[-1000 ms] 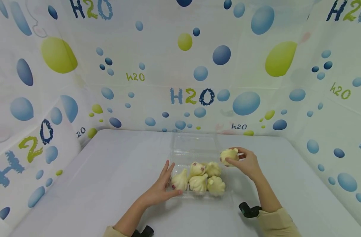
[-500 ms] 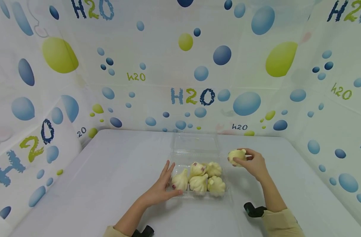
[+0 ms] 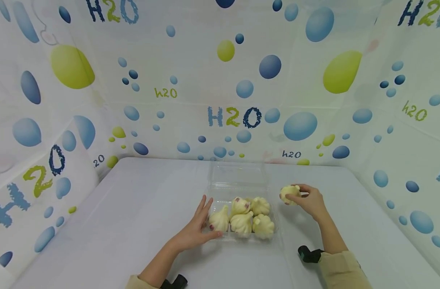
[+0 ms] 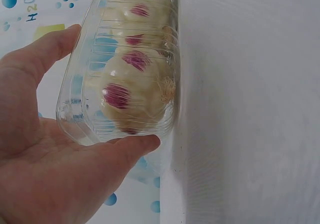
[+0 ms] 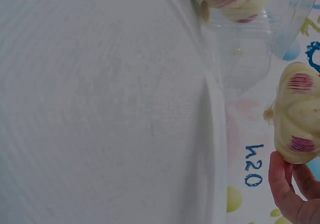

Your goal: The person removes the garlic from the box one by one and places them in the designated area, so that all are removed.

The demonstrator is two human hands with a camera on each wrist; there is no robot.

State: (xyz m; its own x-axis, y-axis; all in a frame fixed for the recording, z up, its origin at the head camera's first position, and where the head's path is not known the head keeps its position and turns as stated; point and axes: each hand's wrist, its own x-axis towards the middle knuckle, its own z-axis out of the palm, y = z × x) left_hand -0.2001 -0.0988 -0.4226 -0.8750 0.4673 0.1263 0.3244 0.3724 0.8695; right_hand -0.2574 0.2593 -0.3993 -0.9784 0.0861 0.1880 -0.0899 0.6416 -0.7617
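A clear plastic clamshell box (image 3: pixel 220 188) lies open on the white table, several cream garlic bulbs (image 3: pixel 241 220) with purple patches in its near half. My left hand (image 3: pixel 200 224) rests against the box's left side, thumb and fingers cupped round the clear wall (image 4: pixel 80 99). My right hand (image 3: pixel 308 198) holds one garlic bulb (image 3: pixel 289 194) just right of the box, low over the table. In the right wrist view that bulb (image 5: pixel 298 120) sits on my fingertips (image 5: pixel 282 184), with the box corner (image 5: pixel 240 9) beyond it.
The white table (image 3: pixel 133 208) is walled on three sides by a curtain printed with blue and green bubbles (image 3: pixel 234 116). The box's open lid (image 3: pixel 236 174) lies flat behind the bulbs. Black wrist straps (image 3: pixel 308 253) show at both forearms.
My right hand carried the garlic bulb rightward away from the box and a little lower toward the table. The left hand and the box stayed put.
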